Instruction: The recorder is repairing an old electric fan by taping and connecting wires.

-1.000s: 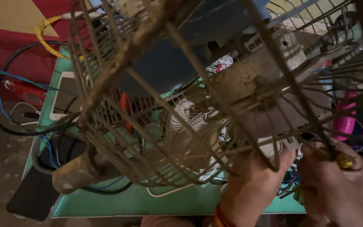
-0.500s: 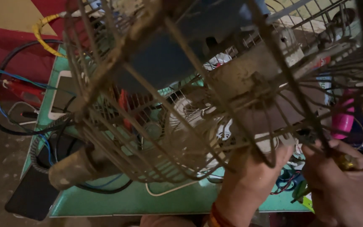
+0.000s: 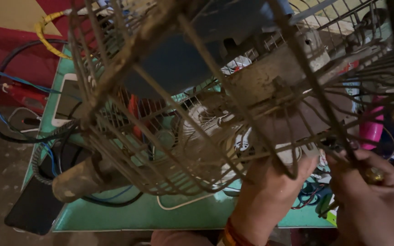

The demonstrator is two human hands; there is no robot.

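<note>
Above the green worktop point(image 3: 169, 216): dusty wire fan guard point(image 3: 197, 114) held tilted, filling the view | left hand point(image 3: 270, 196) grip closed on guard's lower wires | right hand point(image 3: 375, 200) grip closed around a small brass-coloured part at guard's lower right edge.

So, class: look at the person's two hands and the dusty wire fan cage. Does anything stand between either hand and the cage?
Nothing visible does. The left hand already presses against the lower wires of the fan cage, and the right hand grips its wires at the lower right edge, holding a small yellowish thing. The cables lie on the green table below.
</note>
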